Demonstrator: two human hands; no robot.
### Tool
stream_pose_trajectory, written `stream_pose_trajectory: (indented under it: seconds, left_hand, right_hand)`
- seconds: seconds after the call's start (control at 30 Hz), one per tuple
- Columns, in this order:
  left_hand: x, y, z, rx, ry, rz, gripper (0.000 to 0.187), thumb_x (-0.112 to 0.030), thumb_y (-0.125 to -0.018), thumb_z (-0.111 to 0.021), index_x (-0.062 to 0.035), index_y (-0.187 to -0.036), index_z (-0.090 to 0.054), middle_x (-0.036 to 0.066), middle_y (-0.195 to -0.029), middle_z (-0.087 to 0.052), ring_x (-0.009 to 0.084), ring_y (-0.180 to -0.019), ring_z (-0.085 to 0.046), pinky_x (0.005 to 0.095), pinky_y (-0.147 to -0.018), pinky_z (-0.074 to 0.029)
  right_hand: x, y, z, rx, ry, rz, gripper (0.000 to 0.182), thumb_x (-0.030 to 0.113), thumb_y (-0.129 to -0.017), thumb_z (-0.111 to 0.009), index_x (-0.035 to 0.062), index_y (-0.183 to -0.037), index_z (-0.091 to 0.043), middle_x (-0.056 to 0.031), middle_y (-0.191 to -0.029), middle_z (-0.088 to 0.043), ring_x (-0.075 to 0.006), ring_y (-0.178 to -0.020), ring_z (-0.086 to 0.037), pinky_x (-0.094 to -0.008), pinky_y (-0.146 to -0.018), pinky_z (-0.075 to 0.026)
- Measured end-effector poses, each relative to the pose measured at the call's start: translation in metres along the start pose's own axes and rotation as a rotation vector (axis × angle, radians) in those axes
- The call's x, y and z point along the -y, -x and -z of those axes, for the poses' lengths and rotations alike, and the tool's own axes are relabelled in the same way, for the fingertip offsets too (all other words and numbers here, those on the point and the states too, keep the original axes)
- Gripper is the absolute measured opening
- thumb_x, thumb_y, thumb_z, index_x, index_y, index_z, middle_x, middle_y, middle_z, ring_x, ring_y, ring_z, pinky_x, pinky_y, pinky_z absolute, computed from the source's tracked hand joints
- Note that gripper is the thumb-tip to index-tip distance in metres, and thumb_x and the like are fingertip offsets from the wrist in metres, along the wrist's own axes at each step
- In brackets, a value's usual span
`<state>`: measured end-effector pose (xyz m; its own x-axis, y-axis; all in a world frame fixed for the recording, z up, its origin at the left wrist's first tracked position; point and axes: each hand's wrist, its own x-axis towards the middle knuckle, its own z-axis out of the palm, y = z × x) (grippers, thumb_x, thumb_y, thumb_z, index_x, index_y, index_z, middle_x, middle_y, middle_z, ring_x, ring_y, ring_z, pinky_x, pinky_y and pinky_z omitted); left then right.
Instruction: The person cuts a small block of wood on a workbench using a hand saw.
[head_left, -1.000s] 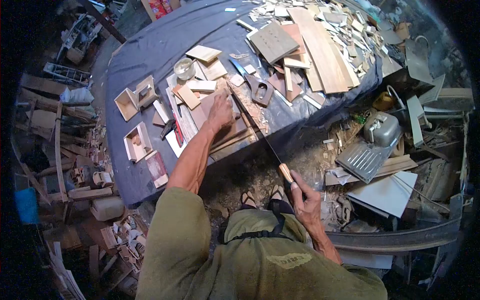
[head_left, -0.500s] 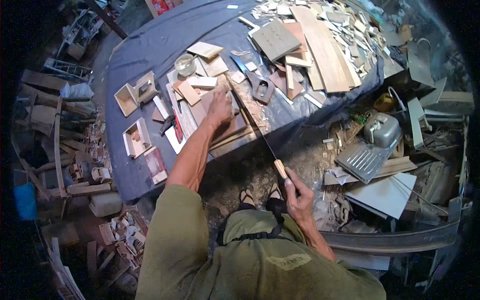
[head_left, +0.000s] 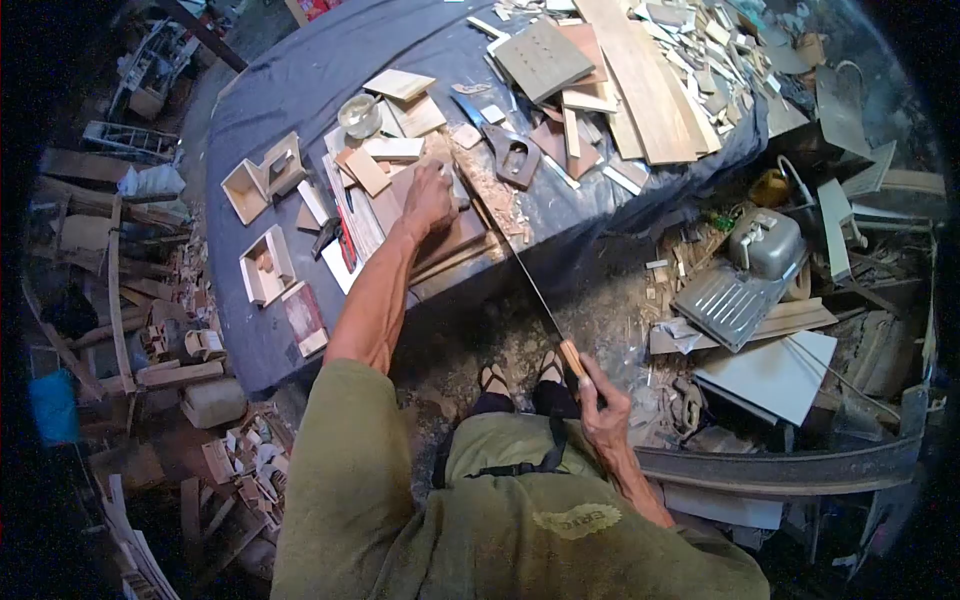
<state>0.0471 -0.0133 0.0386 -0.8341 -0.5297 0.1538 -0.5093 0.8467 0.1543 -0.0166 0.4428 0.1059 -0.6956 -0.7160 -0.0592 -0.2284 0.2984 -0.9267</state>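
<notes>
My right hand (head_left: 605, 408) is wrapped around the wooden handle of a handsaw (head_left: 571, 357), low and to the right, off the table's front edge. Its thin blade, seen almost edge-on, slants up and left to the worktable beside my left hand. My left hand (head_left: 431, 198) is closed and presses down on a small dark piece of wood (head_left: 462, 200), mostly hidden under the fingers. Beneath it lies a brown board (head_left: 460, 236) near the table edge. Sawdust (head_left: 492, 190) lies just right of the blade.
On the dark-covered table (head_left: 270, 100) are a hand plane (head_left: 513, 158), a glass jar (head_left: 360, 116), small wooden boxes (head_left: 266, 265) and a red-handled tool (head_left: 347, 243). Offcuts and long boards (head_left: 640, 90) pile up at the back right. A metal sink (head_left: 735, 295) lies on the cluttered floor at right.
My right hand and the saw have shifted slightly down and right, drawing the blade back towards me. My left hand stays on the wood; the whole view has tilted a little.
</notes>
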Motion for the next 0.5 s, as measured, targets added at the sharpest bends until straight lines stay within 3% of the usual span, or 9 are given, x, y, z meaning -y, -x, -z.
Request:
stream_pose_trajectory:
  seconds: [0.1,0.13,0.23,0.33,0.43,0.47,0.5]
  left_hand:
    - [-0.003,0.002,-0.003,-0.095,0.053,0.017,0.045,-0.026,-0.069,-0.082,0.0064,-0.098,-0.071,0.025,-0.125,-0.056,0.0405,-0.117,-0.05,0.0431,-0.102,-0.043]
    - [-0.004,0.003,-0.001,-0.097,0.047,0.013,0.044,-0.029,-0.074,-0.081,0.0068,-0.096,-0.071,0.025,-0.123,-0.057,0.0405,-0.117,-0.05,0.0433,-0.102,-0.043]
    - [-0.005,0.0,0.008,0.025,0.046,0.045,0.045,-0.031,-0.074,-0.081,0.0062,-0.096,-0.071,0.025,-0.126,-0.056,0.0406,-0.118,-0.05,0.0435,-0.103,-0.043]
    - [-0.005,0.0,0.008,0.013,0.079,0.045,0.047,-0.033,-0.073,-0.082,0.0055,-0.099,-0.071,0.025,-0.132,-0.054,0.0413,-0.12,-0.05,0.0434,-0.105,-0.042]
    - [0.002,0.0,-0.002,-0.068,0.046,-0.003,0.048,-0.032,-0.072,-0.082,0.0049,-0.102,-0.072,0.025,-0.137,-0.052,0.0417,-0.124,-0.048,0.0432,-0.108,-0.04]
    - [0.007,0.0,-0.005,-0.072,0.059,0.012,0.049,-0.031,-0.072,-0.081,0.0051,-0.103,-0.071,0.025,-0.137,-0.052,0.0419,-0.125,-0.047,0.0431,-0.109,-0.04]
    - [0.005,0.0,-0.005,-0.073,0.077,0.027,0.049,-0.031,-0.072,-0.081,0.0053,-0.104,-0.071,0.025,-0.138,-0.051,0.042,-0.125,-0.047,0.0431,-0.109,-0.039]
  right_hand:
    - [-0.008,0.006,0.004,-0.036,-0.041,0.035,0.034,0.011,-0.099,-0.06,0.0035,-0.132,-0.063,0.0001,-0.073,-0.062,-0.0057,-0.066,-0.051,-0.025,-0.058,-0.043]
    - [-0.006,0.003,0.004,-0.035,-0.003,0.035,0.034,0.013,-0.099,-0.06,0.0028,-0.131,-0.064,0.0001,-0.07,-0.062,-0.0056,-0.064,-0.051,-0.0255,-0.056,-0.043]
    - [0.006,-0.007,0.003,-0.019,-0.104,-0.102,0.033,0.011,-0.098,-0.061,0.0003,-0.128,-0.065,-0.0023,-0.075,-0.065,-0.0086,-0.068,-0.057,-0.0264,-0.062,-0.048]
    - [0.043,-0.022,0.005,-0.017,-0.05,-0.06,0.04,0.013,-0.091,-0.068,0.0025,-0.129,-0.065,-0.0077,-0.085,-0.07,-0.0077,-0.071,-0.057,-0.028,-0.062,-0.048]
    - [0.036,-0.032,0.018,0.114,-0.18,0.236,0.055,0.013,-0.087,-0.07,0.0009,-0.139,-0.056,-0.0109,-0.097,-0.069,-0.0111,-0.081,-0.06,-0.0278,-0.072,-0.05]
    - [0.041,-0.026,0.027,0.246,-0.332,0.083,0.067,0.013,-0.085,-0.071,0.0001,-0.145,-0.046,-0.013,-0.106,-0.068,-0.0149,-0.092,-0.063,-0.0291,-0.081,-0.05]
    - [0.039,-0.024,0.026,0.24,-0.294,0.085,0.067,0.012,-0.085,-0.071,0.0005,-0.146,-0.046,-0.0124,-0.104,-0.068,-0.0149,-0.09,-0.063,-0.0291,-0.08,-0.05]
